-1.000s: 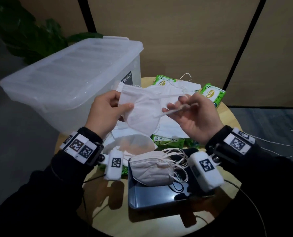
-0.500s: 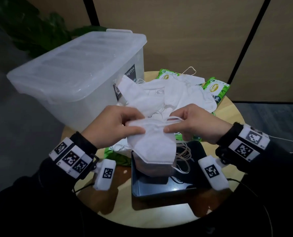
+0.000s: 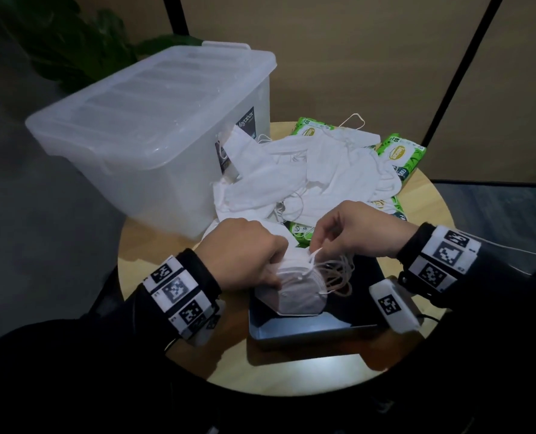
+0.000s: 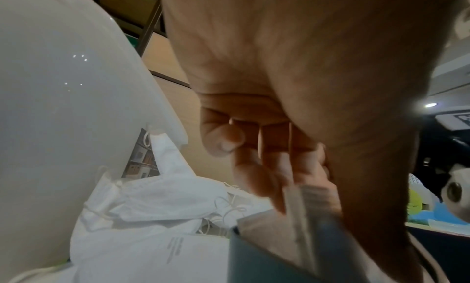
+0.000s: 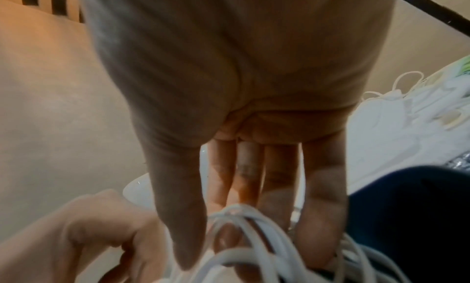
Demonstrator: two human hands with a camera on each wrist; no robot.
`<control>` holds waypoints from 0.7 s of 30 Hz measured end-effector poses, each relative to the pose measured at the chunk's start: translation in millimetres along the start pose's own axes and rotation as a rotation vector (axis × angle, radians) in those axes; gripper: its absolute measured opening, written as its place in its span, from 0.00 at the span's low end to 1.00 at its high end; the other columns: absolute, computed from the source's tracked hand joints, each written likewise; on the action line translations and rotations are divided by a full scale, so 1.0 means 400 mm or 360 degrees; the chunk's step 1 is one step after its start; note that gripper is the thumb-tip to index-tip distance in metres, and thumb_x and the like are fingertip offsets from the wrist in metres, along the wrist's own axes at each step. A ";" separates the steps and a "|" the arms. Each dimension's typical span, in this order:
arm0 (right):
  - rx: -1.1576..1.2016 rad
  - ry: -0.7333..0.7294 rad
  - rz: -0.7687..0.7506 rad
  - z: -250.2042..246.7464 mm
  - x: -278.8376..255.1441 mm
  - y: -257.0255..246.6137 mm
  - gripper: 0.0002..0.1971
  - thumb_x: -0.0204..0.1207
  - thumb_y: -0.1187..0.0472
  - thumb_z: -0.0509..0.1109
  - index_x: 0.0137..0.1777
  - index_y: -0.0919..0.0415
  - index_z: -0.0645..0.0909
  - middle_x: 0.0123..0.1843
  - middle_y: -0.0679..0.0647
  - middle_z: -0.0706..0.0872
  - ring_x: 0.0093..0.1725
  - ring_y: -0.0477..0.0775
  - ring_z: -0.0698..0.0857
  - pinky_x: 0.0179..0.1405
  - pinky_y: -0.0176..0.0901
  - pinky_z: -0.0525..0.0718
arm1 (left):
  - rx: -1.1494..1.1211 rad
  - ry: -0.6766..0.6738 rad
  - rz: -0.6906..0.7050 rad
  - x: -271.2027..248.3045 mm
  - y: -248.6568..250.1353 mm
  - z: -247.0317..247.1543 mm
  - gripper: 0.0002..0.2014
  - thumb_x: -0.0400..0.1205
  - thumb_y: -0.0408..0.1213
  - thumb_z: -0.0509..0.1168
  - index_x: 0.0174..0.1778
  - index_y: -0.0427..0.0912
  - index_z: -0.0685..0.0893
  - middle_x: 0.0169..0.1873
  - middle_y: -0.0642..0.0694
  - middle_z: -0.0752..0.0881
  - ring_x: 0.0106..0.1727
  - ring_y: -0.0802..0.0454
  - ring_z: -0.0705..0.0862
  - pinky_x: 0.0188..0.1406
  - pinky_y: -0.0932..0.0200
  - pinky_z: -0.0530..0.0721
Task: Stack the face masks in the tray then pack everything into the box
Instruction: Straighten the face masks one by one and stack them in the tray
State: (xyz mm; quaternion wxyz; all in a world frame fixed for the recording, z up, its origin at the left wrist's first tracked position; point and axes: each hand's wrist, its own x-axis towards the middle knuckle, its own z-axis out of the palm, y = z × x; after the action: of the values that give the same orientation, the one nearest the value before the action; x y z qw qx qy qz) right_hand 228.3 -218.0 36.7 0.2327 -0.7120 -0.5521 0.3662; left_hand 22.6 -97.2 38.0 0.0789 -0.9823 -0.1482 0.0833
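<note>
A stack of white folded face masks [image 3: 298, 297] lies in the dark tray [image 3: 307, 335] at the table's front. My left hand [image 3: 274, 272] pinches the top mask's left edge, thumb and fingers pointing down onto the stack [image 4: 305, 211]. My right hand [image 3: 317, 250] pinches the same mask at its ear loops [image 5: 244, 227], which fan out over the tray's right half. A heap of loose white masks [image 3: 307, 177] lies behind the tray. The clear plastic box [image 3: 154, 130] stands at the back left with its lid on.
Green wet-wipe packs [image 3: 401, 155] lie under and beside the loose masks at the back right. The round wooden table [image 3: 291, 377] ends close in front of the tray. A dark plant [image 3: 72, 48] stands behind the box.
Both hands have come down from chest height with the white mask and set it on the stack in the tray. They still hold it.
</note>
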 end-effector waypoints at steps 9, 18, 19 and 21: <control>0.0229 0.0352 -0.0094 -0.018 0.017 0.016 0.11 0.65 0.56 0.89 0.45 0.52 0.93 0.42 0.55 0.93 0.35 0.44 0.85 0.33 0.36 0.82 | -0.0280 -0.0294 -0.0017 0.021 0.036 0.060 0.36 0.79 0.59 0.70 0.80 0.50 0.67 0.68 0.47 0.81 0.63 0.42 0.84 0.54 0.46 0.85; -0.0410 -0.0200 0.0004 -0.004 0.014 0.020 0.32 0.63 0.43 0.88 0.68 0.42 0.85 0.61 0.37 0.87 0.58 0.40 0.84 0.48 0.27 0.77 | -0.0078 0.0091 0.0005 0.027 0.081 0.040 0.15 0.84 0.44 0.66 0.65 0.46 0.77 0.58 0.46 0.77 0.58 0.42 0.79 0.39 0.48 0.72; -0.0462 -0.0229 0.0004 -0.003 0.013 0.019 0.32 0.63 0.43 0.88 0.69 0.42 0.85 0.61 0.37 0.86 0.59 0.40 0.83 0.47 0.26 0.76 | -0.0096 0.0102 -0.0004 0.031 0.084 0.039 0.16 0.84 0.43 0.66 0.67 0.47 0.76 0.57 0.46 0.77 0.58 0.42 0.79 0.40 0.48 0.71; -0.0525 -0.0269 0.0002 -0.003 0.012 0.018 0.33 0.62 0.44 0.89 0.69 0.41 0.85 0.61 0.38 0.87 0.60 0.41 0.83 0.50 0.30 0.77 | -0.0145 0.0102 -0.0016 0.038 0.089 0.039 0.16 0.85 0.44 0.66 0.68 0.48 0.75 0.58 0.47 0.79 0.59 0.44 0.79 0.43 0.50 0.71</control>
State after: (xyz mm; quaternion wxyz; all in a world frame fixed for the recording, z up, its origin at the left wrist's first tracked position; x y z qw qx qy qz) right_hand 234.3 -215.3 30.6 0.0654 -0.7076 -0.6217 0.3294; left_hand 43.8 -124.3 14.3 0.0392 -0.9863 -0.1541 0.0447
